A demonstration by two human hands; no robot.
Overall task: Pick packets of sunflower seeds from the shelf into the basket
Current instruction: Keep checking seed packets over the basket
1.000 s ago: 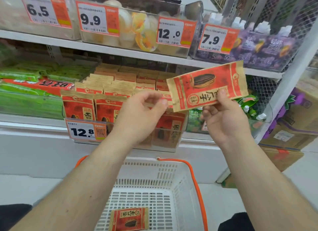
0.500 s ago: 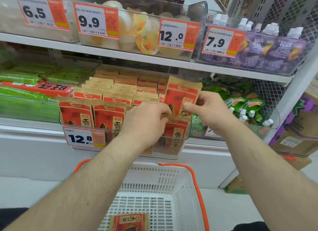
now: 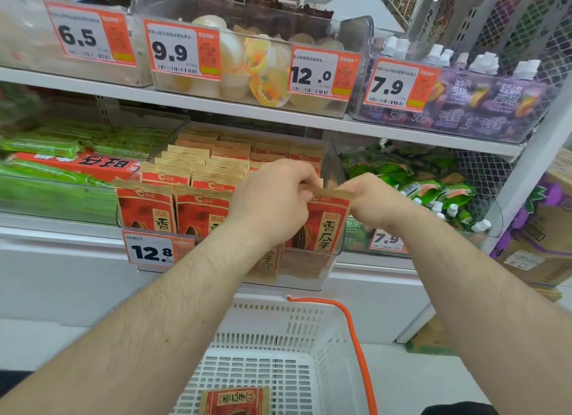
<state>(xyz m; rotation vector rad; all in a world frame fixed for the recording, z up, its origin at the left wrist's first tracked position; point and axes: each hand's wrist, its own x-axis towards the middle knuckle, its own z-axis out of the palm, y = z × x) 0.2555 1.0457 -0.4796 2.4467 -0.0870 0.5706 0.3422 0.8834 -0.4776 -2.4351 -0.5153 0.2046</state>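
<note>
Both hands met at the top edge of one upright packet of sunflower seeds (image 3: 322, 226) at the front right of the clear shelf bin (image 3: 328, 260). The left hand (image 3: 272, 204) had its fingers curled over the packet's brown top strip from the left, and the right hand (image 3: 374, 201) pinched the same strip from the right, so each grip was closed on that packet. The packet stood inside the bin, its lower part behind the bin's clear front wall, next to rows of matching red-and-brown packets (image 3: 173, 210) to the left and behind. A price tag reading 12.8 (image 3: 151, 251) hung on the bin's front. Below, the white basket (image 3: 278, 325) with an orange handle (image 3: 356, 337) sat under the arms, and one packet in the basket (image 3: 235, 400) lay flat on its floor. Green pouches (image 3: 433, 195) filled the neighbouring bin to the right.
</note>
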